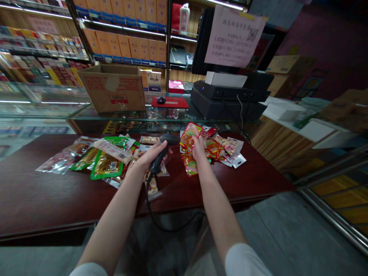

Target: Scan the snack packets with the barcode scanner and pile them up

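Observation:
My left hand (153, 155) is wrapped round the handle of a black barcode scanner (156, 164), whose head points right and whose cable hangs over the table's front edge. In my right hand (198, 148) is a red-and-yellow snack packet (189, 135), held up in front of the scanner head. Under and beside that hand lie more snack packets (214, 145) in a loose pile. To the left of the scanner spreads a second pile, with green-edged packets (106, 165), a clear bag (69, 155) and nougat-like bars (151, 184).
Behind the dark red table (57, 191) runs a glass counter with an open cardboard box (115, 92), a mouse (161, 100) on a red mat, and a black cash-register unit (227, 101) below a monitor bearing a paper notice (232, 38). A metal rail (339, 218) stands at right.

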Motion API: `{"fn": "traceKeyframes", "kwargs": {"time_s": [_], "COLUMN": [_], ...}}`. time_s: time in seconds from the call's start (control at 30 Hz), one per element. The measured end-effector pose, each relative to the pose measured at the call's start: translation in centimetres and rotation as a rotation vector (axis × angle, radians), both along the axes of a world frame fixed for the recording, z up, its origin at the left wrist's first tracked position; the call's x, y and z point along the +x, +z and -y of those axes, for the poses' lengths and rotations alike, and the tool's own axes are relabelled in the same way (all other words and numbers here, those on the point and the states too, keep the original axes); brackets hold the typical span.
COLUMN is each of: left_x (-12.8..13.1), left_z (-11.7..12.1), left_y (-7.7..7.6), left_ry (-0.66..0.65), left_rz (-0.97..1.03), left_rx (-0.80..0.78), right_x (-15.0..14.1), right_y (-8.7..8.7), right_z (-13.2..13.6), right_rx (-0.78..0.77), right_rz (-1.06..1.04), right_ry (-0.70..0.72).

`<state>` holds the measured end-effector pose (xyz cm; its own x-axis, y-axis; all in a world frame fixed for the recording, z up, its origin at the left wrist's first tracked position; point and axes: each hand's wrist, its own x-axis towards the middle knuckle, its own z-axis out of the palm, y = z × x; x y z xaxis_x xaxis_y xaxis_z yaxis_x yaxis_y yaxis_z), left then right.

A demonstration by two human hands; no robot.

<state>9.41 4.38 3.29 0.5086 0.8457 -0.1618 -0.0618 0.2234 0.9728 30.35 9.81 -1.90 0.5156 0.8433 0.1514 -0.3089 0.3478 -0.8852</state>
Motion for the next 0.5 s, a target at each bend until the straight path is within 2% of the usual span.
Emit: {"fn": "traceKeyframes", "kwargs": {"time_s": [0.1,0.2,0.37,0.5], "left_x": [0.1,0.2,0.2,-0.1], "left_z": [-0.1,0.0,-0.3,-0.9], "left_y": [-0.2,0.0,-0.2,-0.7], "left_ry": [0.007,0.024,0.074,0.067], "left_rz": [0.059,0.065,0.056,0.115], "left_rx": [0.017,0.02,0.014,0.023], "right_x": [0.0,0.2,0.7,0.8], "right_y": [-0.3,-0.7,-1.1,-1.3], "right_z": [-0.1,-0.3,-0.8,-1.2], "right_rx": [0.026,0.007,-0.045,-0.037], "right_rz": [-0.024,0.013,0.231,0.378], "right_ry": [0.063,0.066,0.034,0.103]}}
